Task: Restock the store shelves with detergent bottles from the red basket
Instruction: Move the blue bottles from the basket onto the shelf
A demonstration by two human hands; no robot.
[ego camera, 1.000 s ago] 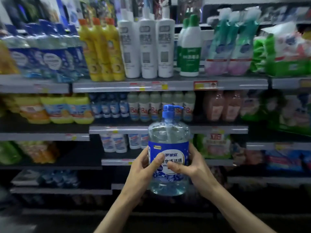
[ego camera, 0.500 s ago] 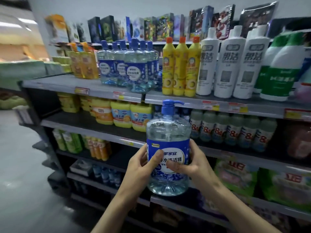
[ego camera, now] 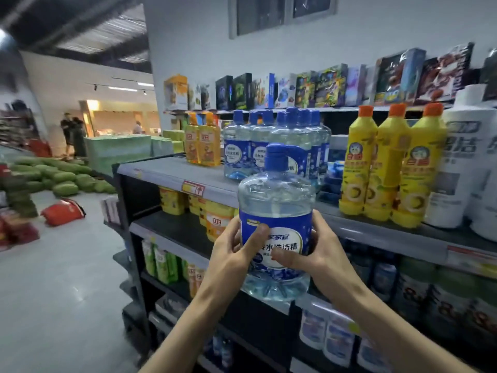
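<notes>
Your left hand (ego camera: 230,253) and right hand (ego camera: 322,251) clasp a detergent bottle (ego camera: 277,196) upright before the shelves.
Both hands curl round its blue label from either side, thumbs on the front; the fingers behind are hidden, probably wrapped around. It hangs between your hands, just below the grey shelf (ego camera: 172,170) where matching blue-capped bottles (ego camera: 239,149) stand beside yellow bottles (ego camera: 390,168).
</notes>
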